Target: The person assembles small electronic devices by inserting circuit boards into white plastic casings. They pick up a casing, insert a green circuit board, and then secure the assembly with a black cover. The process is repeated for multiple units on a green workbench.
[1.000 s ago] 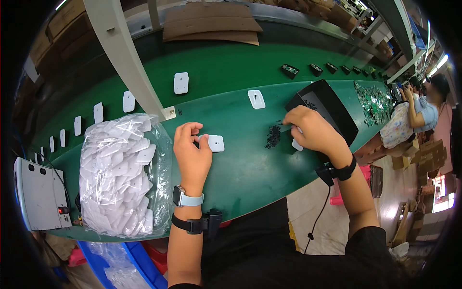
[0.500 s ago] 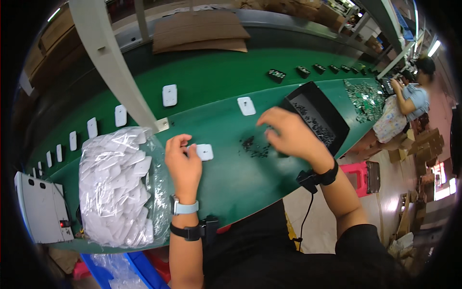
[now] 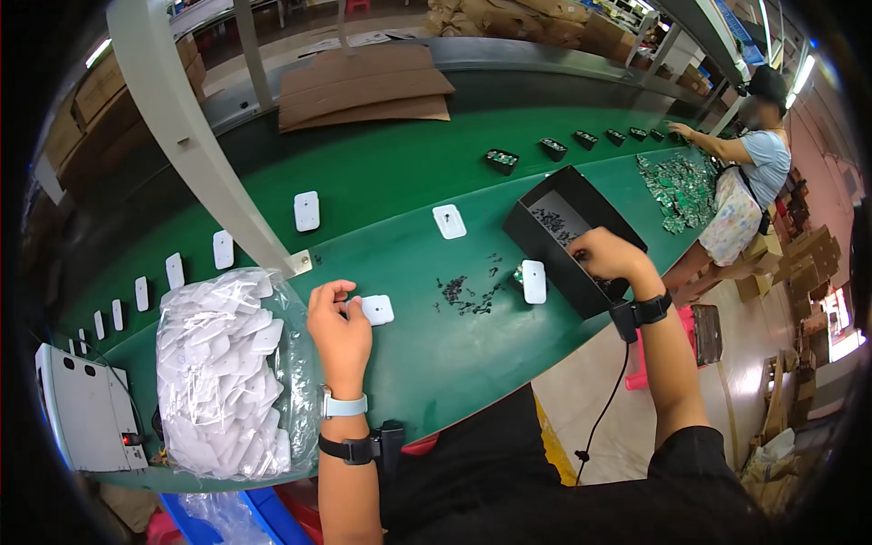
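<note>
- Moved since the earlier frame: the right hand [image 3: 613, 257], from over the bench beside the scatter of small black pieces [image 3: 465, 295] to the open black rectangular box [image 3: 541, 243] near the front edge of the green-topped bench [image 3: 445, 363].
- Right hand: fingers drawn in and dipped into the box; whether they pinch one of its loose black pieces [image 3: 549, 221] cannot be told. Likely fault: several tiny pieces lifted together, since they lie heaped.
- Left hand: thumb and forefinger curved and apart at the left end of a white, round-cornered rectangular cover [image 3: 379, 310], which lies on the bench toward its left side; a pinch on it cannot be confirmed. If contact is light, the cover could slide or turn under pressure.
- Second white rounded cover [image 3: 535, 282], just beside the box's left wall, with a partly hidden green part [image 3: 519, 272] at its edge. A returning wrist or a shifted box could knock it askew.
- Scattered black pieces, mid-bench between both covers: a dragging sleeve or palm could sweep some toward the front edge and off it.
- Box: set close to that edge; a hard push from inside could tip it over.
</note>
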Motion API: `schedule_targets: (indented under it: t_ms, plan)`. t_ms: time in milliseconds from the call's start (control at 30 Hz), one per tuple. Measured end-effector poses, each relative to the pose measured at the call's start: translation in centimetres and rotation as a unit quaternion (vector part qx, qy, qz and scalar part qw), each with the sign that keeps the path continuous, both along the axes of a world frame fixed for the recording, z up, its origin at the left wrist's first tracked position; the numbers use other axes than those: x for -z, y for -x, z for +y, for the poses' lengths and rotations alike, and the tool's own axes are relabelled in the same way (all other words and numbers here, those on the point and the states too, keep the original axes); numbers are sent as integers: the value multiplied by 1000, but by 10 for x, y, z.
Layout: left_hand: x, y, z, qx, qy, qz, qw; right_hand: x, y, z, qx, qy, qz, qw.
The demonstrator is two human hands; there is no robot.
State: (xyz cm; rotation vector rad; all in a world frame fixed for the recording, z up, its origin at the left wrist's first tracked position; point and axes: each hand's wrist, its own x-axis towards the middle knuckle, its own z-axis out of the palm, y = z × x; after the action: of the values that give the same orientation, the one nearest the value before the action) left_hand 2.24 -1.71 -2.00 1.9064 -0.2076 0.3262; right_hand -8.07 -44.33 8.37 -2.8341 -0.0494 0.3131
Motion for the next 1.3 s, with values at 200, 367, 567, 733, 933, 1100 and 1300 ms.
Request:
schedule_targets:
  t_ms: [200,367,567,733,933,1100,1300]
  plan:
    - [1,0,1,2,3,-4,1000,-28,5,-29,177,-85,26,980]
    - [-4,3,0,-2,4,5,1000,-52,-1,-15,187,-80,7,979]
    - [0,0,4,-15,26,-1,1000,-74,-38,78,84,-196,-29,977]
    - [2,-3,3,-23,44,-6,999,-43,-78,150,-20,-122,42,992]
    - [0,-4,4,-34,56,1,998,-17,-101,192,-63,-112,52,990]
    - [-3,-2,2,-36,60,-5,998,-9,-89,216,-171,-99,7,980]
    - [-3,-2,6,-34,49,2,998,-16,-61,209,-173,-93,53,979]
